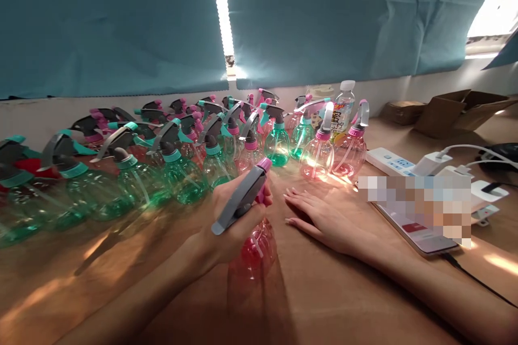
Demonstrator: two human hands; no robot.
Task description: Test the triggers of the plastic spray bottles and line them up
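My left hand [232,210] is wrapped round the neck of a pink spray bottle [259,248] with a grey and pink trigger head. The bottle stands upright on the brown table [324,296], its collar hidden behind my fingers. To its right, my right hand [309,213] lies on the table with fingers stretched out, apart from the bottle and holding nothing. Just beyond it are two pink spray bottles [318,156] side by side. Past my left hand stand several green spray bottles [188,178] with turquoise collars, and more pink ones among them.
At right lie a lit phone [421,232] on a cable and a white power strip [390,160] with plugged-in chargers. A drink bottle [343,108] stands behind the spray bottles. An open cardboard box [449,116] sits far right. A teal cloth [121,27] hangs behind.
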